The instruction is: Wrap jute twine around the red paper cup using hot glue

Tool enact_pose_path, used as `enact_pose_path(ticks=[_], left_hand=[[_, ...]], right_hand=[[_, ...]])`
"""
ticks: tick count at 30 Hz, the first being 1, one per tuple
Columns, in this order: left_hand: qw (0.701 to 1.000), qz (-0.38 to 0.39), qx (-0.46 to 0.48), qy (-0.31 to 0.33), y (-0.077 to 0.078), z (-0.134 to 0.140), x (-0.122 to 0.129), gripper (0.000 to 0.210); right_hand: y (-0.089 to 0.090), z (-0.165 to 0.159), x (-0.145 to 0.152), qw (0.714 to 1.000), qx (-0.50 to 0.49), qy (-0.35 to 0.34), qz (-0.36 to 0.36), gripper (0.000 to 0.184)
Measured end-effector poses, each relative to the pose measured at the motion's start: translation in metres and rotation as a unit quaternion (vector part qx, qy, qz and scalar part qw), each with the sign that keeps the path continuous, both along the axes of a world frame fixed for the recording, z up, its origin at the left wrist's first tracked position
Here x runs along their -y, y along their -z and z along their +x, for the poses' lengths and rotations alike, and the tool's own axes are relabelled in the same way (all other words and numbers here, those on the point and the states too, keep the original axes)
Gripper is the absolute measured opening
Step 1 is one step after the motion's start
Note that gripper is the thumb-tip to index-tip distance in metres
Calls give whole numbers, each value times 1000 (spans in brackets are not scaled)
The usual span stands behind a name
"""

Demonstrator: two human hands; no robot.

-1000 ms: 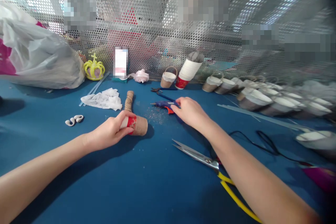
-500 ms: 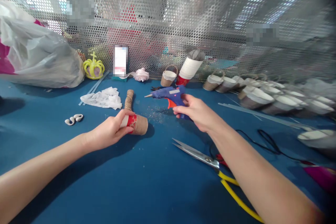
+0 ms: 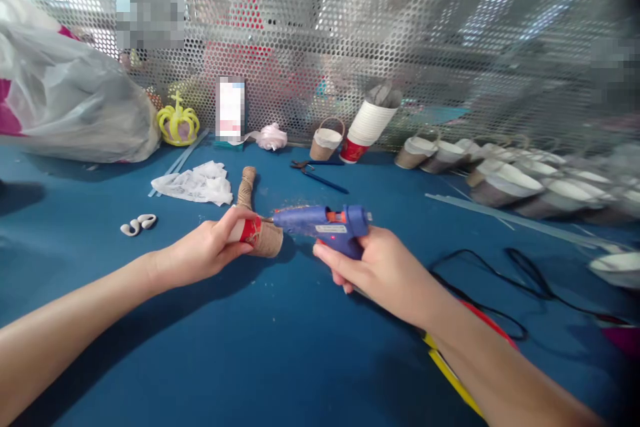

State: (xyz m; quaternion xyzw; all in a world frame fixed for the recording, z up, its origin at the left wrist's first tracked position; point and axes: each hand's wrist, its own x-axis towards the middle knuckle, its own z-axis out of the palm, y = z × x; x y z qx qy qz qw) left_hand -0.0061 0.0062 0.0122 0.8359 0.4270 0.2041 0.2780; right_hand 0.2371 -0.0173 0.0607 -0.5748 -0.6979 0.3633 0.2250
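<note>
- The left hand [image 3: 215, 250] is closed around a paper cup [image 3: 267, 241], thumb on the near side and fingers over the top.
- The cup lies on its side just over the desk [image 3: 225, 360] or on it; which, I cannot tell. Its end toward the right hand is wrapped in brown twine, and a red printed band shows beside the wrapping.
- The right hand [image 3: 385, 273] is curled around the grip of a blue glue gun [image 3: 323, 221], which points left.
- The gun's nozzle is at the upper side of the cup, near where twine meets red band; whether it touches is too small to tell.
- A spool of twine [image 3: 247, 187] sits just beyond the left hand, with a crumpled white cloth [image 3: 195, 183] to its left.
- Blue-handled pliers [image 3: 323, 177] lie beyond the gun, in front of a small handled basket [image 3: 327, 143] and a leaning stack of paper cups [image 3: 370, 123].
- More lined baskets [image 3: 510, 183] crowd the right side, behind long translucent sticks [image 3: 500, 215].
- A black cord [image 3: 530, 280] loops beyond the right forearm.
</note>
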Motion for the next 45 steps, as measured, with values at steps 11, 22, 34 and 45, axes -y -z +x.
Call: enact_pose_path(ticks=[11, 22, 34, 45], left_hand=[[1000, -11, 17, 8, 2, 0, -1, 33], [999, 7, 28, 16, 0, 1, -2, 32], [1000, 0, 28, 1, 5, -1, -1, 34], [1000, 5, 17, -5, 5, -1, -4, 32]], right_hand=[[5, -2, 0, 994, 83, -24, 72, 29], [7, -1, 3, 988, 110, -36, 103, 25], [5, -2, 6, 980, 126, -63, 142, 18], [4, -3, 7, 978, 129, -72, 146, 15]])
